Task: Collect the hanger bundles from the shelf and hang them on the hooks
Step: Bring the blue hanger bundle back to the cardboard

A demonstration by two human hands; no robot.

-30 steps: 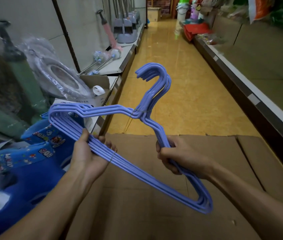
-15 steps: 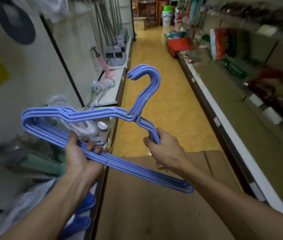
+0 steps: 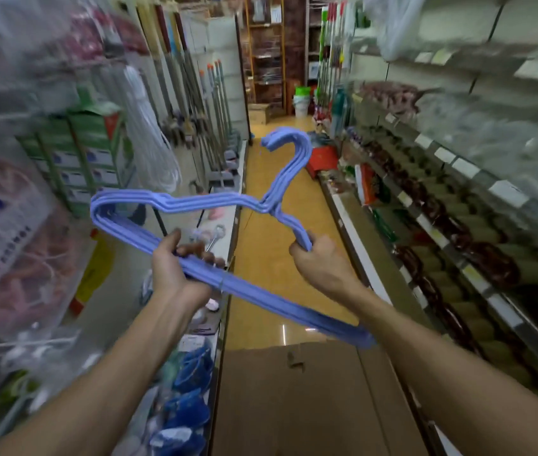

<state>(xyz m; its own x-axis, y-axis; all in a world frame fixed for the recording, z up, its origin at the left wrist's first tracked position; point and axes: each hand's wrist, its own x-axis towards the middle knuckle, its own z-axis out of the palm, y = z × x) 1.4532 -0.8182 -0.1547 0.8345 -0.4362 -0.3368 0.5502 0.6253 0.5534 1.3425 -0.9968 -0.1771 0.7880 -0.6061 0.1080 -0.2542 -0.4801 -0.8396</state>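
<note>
I hold a bundle of lilac-blue plastic hangers (image 3: 195,205) in both hands at chest height, above the shop aisle. The bundled hooks curl up and to the left at the top. My left hand (image 3: 175,268) is shut on the bottom bar near its left end. My right hand (image 3: 320,268) is shut on the right shoulder arm just below the neck. The bundle's lower right corner sticks out past my right forearm. Display hooks on the left wall are too blurred to pick out.
A brown cardboard box (image 3: 294,399) lies on the floor below my arms. Left shelving (image 3: 228,225) carries bagged goods, green boxes (image 3: 83,153), mop handles (image 3: 195,93) and blue items (image 3: 188,406) low down. Right shelves (image 3: 458,225) hold packaged goods. The yellow tiled aisle (image 3: 271,225) runs ahead.
My view has tilted upward from the box and low shelf to the upper shelves. Both hands have lifted the hanger bundle higher, keeping the same grips.
</note>
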